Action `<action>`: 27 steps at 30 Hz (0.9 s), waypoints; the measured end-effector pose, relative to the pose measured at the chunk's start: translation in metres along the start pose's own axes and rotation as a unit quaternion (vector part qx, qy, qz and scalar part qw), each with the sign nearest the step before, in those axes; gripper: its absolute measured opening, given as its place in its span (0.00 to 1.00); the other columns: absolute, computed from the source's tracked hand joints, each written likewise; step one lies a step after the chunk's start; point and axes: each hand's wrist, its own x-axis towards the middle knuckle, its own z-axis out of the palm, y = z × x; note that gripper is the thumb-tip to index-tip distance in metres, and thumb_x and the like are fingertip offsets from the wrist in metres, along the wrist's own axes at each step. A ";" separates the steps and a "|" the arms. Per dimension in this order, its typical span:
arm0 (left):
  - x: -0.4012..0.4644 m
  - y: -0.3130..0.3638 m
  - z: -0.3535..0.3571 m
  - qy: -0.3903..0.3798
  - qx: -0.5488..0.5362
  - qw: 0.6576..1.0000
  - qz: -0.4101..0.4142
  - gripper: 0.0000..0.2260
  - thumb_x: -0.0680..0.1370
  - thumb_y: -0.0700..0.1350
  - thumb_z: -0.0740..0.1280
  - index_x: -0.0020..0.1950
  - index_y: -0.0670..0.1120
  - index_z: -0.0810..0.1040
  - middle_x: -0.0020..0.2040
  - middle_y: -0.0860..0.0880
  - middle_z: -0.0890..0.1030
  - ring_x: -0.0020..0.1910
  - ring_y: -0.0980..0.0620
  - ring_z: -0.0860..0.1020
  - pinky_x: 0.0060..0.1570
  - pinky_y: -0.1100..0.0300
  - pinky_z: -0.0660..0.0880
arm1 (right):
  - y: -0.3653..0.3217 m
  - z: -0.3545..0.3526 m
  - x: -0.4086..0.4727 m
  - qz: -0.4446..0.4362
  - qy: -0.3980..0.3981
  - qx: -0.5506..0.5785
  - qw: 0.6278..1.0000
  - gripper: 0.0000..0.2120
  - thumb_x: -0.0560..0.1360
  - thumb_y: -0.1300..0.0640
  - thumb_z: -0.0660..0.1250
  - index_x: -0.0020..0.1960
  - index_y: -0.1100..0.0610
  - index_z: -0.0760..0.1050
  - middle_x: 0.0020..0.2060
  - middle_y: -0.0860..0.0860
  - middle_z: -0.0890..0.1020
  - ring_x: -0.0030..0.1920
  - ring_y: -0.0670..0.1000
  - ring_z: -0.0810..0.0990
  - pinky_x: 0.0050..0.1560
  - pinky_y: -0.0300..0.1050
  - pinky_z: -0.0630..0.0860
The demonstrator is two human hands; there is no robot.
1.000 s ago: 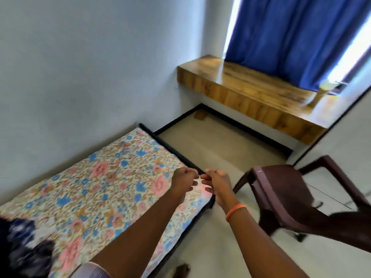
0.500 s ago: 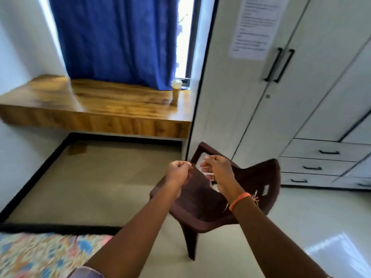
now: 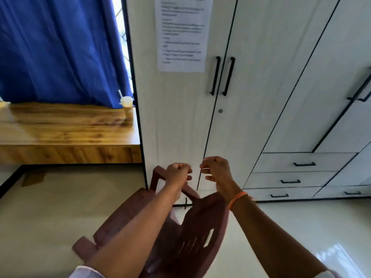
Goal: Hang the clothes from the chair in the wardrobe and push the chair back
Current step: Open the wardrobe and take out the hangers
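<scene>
Orange wristband (image 3: 237,200) on the right wrist; pale short sleeves (image 3: 86,272).

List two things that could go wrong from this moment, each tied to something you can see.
1. The chair stands close in front of the shut wardrobe doors; a door swung open may strike it.
2. The cup with a straw sits at the end of the wooden ledge, beside the wardrobe; a careless elbow there could tip it.
</scene>
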 end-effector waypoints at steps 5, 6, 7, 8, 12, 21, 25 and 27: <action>0.045 0.048 0.084 0.037 0.019 0.998 0.056 0.05 0.78 0.42 0.66 0.50 0.45 0.82 0.45 0.47 0.84 0.41 0.49 0.82 0.39 0.59 0.75 | -0.061 -0.054 0.092 -0.068 0.019 -0.017 0.997 0.02 0.76 0.60 0.68 0.45 0.58 0.79 0.40 0.56 0.85 0.37 0.51 0.80 0.33 0.43 0.74; 0.056 0.057 0.094 0.043 0.025 0.997 0.065 0.06 0.77 0.44 0.68 0.51 0.44 0.82 0.46 0.47 0.84 0.44 0.48 0.82 0.41 0.58 0.77 | -0.073 -0.060 0.109 -0.081 0.025 -0.016 0.996 0.02 0.75 0.60 0.68 0.45 0.58 0.79 0.41 0.57 0.85 0.37 0.51 0.80 0.35 0.45 0.77; 0.069 0.066 0.103 0.049 0.037 0.995 0.074 0.07 0.77 0.45 0.69 0.53 0.44 0.81 0.48 0.47 0.84 0.48 0.47 0.83 0.45 0.56 0.78 | -0.083 -0.065 0.126 -0.092 0.031 -0.015 0.995 0.02 0.75 0.59 0.69 0.45 0.58 0.79 0.42 0.56 0.85 0.38 0.51 0.80 0.38 0.47 0.79; 0.083 0.075 0.111 0.056 0.049 0.993 0.086 0.08 0.77 0.46 0.70 0.54 0.45 0.81 0.50 0.47 0.84 0.51 0.46 0.82 0.51 0.54 0.79 | -0.092 -0.067 0.144 -0.103 0.039 -0.012 0.994 0.01 0.74 0.59 0.69 0.44 0.57 0.78 0.43 0.55 0.84 0.40 0.52 0.81 0.42 0.49 0.81; 0.135 0.106 0.134 0.091 0.082 0.983 0.138 0.16 0.76 0.48 0.71 0.63 0.45 0.77 0.56 0.48 0.81 0.55 0.48 0.80 0.62 0.50 0.76 | -0.126 -0.072 0.207 -0.148 0.078 -0.010 0.986 0.08 0.70 0.55 0.72 0.48 0.51 0.77 0.45 0.51 0.83 0.46 0.51 0.82 0.53 0.53 0.81; 0.201 0.160 0.178 0.108 0.076 0.974 0.187 0.24 0.79 0.48 0.69 0.74 0.47 0.69 0.69 0.46 0.74 0.67 0.48 0.74 0.61 0.60 0.70 | -0.164 -0.066 0.278 -0.196 0.107 -0.022 0.975 0.22 0.77 0.54 0.69 0.69 0.57 0.70 0.62 0.54 0.77 0.60 0.53 0.77 0.62 0.51 0.76; 0.214 0.191 0.202 0.103 0.091 0.964 0.228 0.26 0.80 0.48 0.67 0.76 0.47 0.65 0.72 0.46 0.72 0.69 0.48 0.72 0.64 0.56 0.70 | -0.185 -0.062 0.299 -0.227 0.077 -0.029 0.970 0.22 0.78 0.56 0.67 0.71 0.56 0.68 0.62 0.52 0.77 0.59 0.51 0.77 0.63 0.50 0.76; 0.221 0.205 0.216 0.094 0.096 0.961 0.243 0.27 0.81 0.47 0.66 0.78 0.48 0.62 0.74 0.46 0.70 0.72 0.48 0.69 0.68 0.55 0.69 | -0.194 -0.063 0.307 -0.244 0.017 -0.045 0.968 0.21 0.80 0.59 0.65 0.72 0.56 0.67 0.59 0.51 0.79 0.58 0.49 0.77 0.62 0.46 0.76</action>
